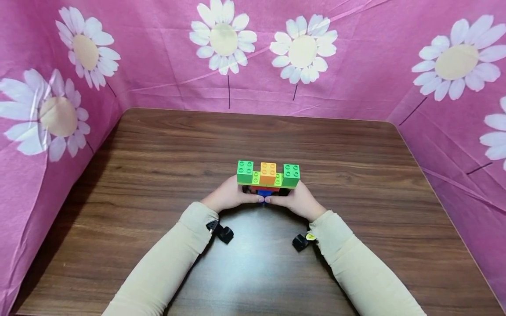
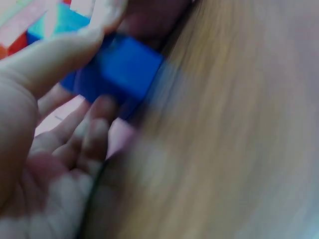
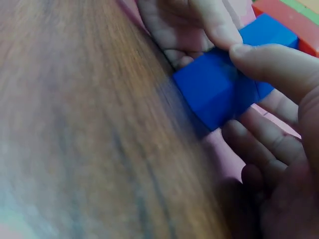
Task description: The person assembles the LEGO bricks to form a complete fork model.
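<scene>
A toy brick structure (image 1: 268, 174) stands upright at the middle of the table, between both hands. Along its top are a green brick at each end and an orange one in the centre, over a lime layer and a red layer. Blue bricks (image 2: 122, 69) form its lower part, down by the tabletop. The left hand (image 1: 231, 193) grips the blue part from the left, thumb on the near face and fingers behind. From the right, the right hand (image 1: 296, 197) holds it the same way. Both thumb tips meet on the blue bricks (image 3: 212, 84) in the right wrist view.
The brown wooden table (image 1: 178, 140) spreads around the hands. Pink cloth (image 1: 158, 48) with white daisies hangs along its back and sides. A small black camera (image 1: 226, 235) is strapped at the left wrist, and another camera (image 1: 300, 242) at the right.
</scene>
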`<action>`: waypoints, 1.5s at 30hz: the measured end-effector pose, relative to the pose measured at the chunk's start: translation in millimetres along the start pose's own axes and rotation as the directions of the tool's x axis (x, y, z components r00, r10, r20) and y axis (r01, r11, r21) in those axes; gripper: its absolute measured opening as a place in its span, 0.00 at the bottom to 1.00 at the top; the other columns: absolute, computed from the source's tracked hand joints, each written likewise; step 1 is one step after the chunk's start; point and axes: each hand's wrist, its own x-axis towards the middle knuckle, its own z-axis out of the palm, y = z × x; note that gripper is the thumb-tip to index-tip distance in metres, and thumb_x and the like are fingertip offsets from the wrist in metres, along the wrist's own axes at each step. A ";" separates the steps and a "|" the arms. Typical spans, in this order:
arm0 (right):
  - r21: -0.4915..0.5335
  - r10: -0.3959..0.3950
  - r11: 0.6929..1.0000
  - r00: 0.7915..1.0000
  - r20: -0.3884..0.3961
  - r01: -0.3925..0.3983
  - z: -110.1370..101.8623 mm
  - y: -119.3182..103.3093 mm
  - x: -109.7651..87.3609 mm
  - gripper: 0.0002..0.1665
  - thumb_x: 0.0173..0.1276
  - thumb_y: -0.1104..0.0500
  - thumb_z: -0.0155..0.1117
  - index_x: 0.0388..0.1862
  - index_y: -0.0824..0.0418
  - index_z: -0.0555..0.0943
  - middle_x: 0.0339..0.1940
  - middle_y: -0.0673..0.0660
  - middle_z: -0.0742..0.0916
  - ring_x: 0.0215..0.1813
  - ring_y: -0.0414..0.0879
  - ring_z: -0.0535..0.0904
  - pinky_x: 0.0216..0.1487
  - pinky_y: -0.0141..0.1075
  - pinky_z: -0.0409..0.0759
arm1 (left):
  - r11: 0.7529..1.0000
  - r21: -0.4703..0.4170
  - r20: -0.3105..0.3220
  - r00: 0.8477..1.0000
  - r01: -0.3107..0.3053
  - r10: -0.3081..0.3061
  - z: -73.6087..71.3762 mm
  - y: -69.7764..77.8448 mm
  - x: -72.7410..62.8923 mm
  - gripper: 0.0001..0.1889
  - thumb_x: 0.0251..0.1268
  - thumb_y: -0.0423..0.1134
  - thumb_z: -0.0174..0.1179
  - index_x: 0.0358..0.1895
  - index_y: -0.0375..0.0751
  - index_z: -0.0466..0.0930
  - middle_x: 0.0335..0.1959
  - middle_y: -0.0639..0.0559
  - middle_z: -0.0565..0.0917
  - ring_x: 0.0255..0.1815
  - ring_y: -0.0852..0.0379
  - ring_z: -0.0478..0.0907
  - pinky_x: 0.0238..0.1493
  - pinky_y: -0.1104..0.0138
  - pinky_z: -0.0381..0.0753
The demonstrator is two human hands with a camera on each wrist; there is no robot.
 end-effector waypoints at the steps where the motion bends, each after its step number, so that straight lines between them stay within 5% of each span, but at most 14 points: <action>1: -0.004 0.006 1.000 1.000 -0.015 -0.006 0.1 5.5 1.4 0.31 0.59 0.60 0.78 0.62 0.56 0.79 0.57 0.53 0.85 0.62 0.48 0.77 0.66 0.49 0.71 | 1.000 0.009 -0.018 1.000 0.010 -0.009 1.8 -1.2 1.0 0.24 0.59 0.42 0.74 0.59 0.44 0.81 0.47 0.52 0.86 0.46 0.56 0.80 0.52 0.61 0.79; 8: -0.042 0.048 0.998 0.992 -0.118 -0.053 -1.2 20.6 7.6 0.26 0.64 0.54 0.75 0.60 0.56 0.80 0.55 0.54 0.87 0.60 0.48 0.79 0.64 0.49 0.74 | 0.994 0.041 -0.147 0.985 0.102 -0.095 12.6 -3.4 7.8 0.17 0.64 0.44 0.70 0.53 0.42 0.84 0.44 0.52 0.88 0.46 0.58 0.83 0.53 0.61 0.80; 16: -0.150 0.024 0.987 0.982 -0.188 -0.053 -1.9 19.6 9.4 0.22 0.66 0.53 0.72 0.57 0.57 0.83 0.52 0.54 0.87 0.55 0.48 0.79 0.61 0.47 0.75 | 0.997 -0.001 -0.179 0.981 0.076 -0.075 14.7 -2.9 9.8 0.18 0.68 0.41 0.66 0.57 0.37 0.82 0.51 0.47 0.86 0.51 0.55 0.83 0.54 0.62 0.80; 20: -0.137 0.008 0.990 0.982 -0.190 -0.035 -1.0 21.8 9.2 0.20 0.66 0.54 0.73 0.55 0.57 0.84 0.50 0.54 0.88 0.53 0.47 0.80 0.58 0.46 0.76 | 0.997 0.001 -0.212 0.975 0.074 -0.072 15.3 -3.4 9.7 0.17 0.68 0.43 0.67 0.56 0.40 0.83 0.50 0.50 0.87 0.50 0.56 0.83 0.54 0.61 0.80; 28: -0.071 0.002 0.997 0.978 -0.208 -0.018 2.6 23.5 10.0 0.20 0.66 0.55 0.73 0.56 0.60 0.82 0.45 0.56 0.88 0.47 0.48 0.83 0.51 0.44 0.81 | 0.992 -0.128 -0.310 0.949 0.007 -0.047 20.1 -7.1 11.6 0.13 0.63 0.35 0.70 0.49 0.35 0.84 0.44 0.46 0.88 0.44 0.54 0.86 0.47 0.65 0.83; 37: -0.041 0.041 0.998 0.974 -0.223 -0.051 3.3 22.1 9.1 0.22 0.63 0.58 0.75 0.54 0.63 0.82 0.43 0.60 0.88 0.47 0.52 0.85 0.51 0.46 0.83 | 0.994 -0.106 -0.306 0.951 0.007 -0.039 20.1 -6.3 11.7 0.11 0.63 0.33 0.69 0.47 0.34 0.85 0.44 0.45 0.88 0.45 0.53 0.86 0.48 0.65 0.83; 45: 0.097 0.098 0.992 0.966 -0.240 -0.077 5.0 22.4 10.2 0.24 0.61 0.63 0.76 0.52 0.67 0.77 0.46 0.64 0.85 0.48 0.54 0.84 0.48 0.30 0.82 | 0.992 -0.125 -0.297 0.954 0.014 -0.051 19.2 -4.3 10.3 0.11 0.64 0.33 0.69 0.48 0.35 0.85 0.44 0.45 0.88 0.43 0.55 0.86 0.46 0.67 0.83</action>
